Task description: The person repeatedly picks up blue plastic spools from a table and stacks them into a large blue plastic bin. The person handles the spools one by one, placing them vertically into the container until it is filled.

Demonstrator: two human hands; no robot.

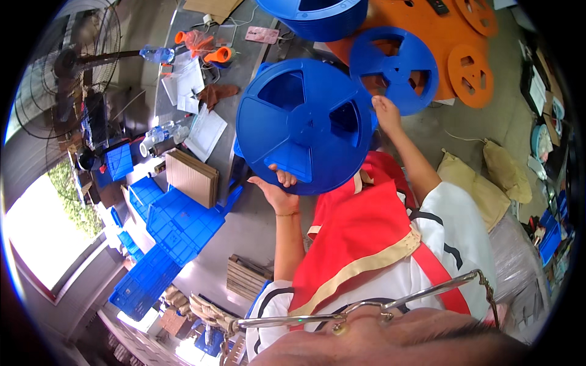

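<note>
A large round blue plastic reel [308, 125] with wedge-shaped openings is held up in front of me. My left hand [281, 194] grips its lower edge, and the fingers show at one of the openings. My right hand [386, 114] is closed at the lower rim of a second, smaller-looking blue reel [398, 68], close beside the large reel's right edge. The fingertips are partly hidden, so the exact contact is hard to make out. Behind them, a stack of blue reels [314, 18] stands at the top, next to orange reels [470, 76].
A dark table [247, 46] to the left carries papers [204, 134], plastic bottles [157, 55] and orange rolls [220, 56]. Cardboard sheets [190, 177] and blue crates [183, 222] stand nearer. A fan [67, 64] is far left. Tan sacks [473, 183] lie on the floor at right.
</note>
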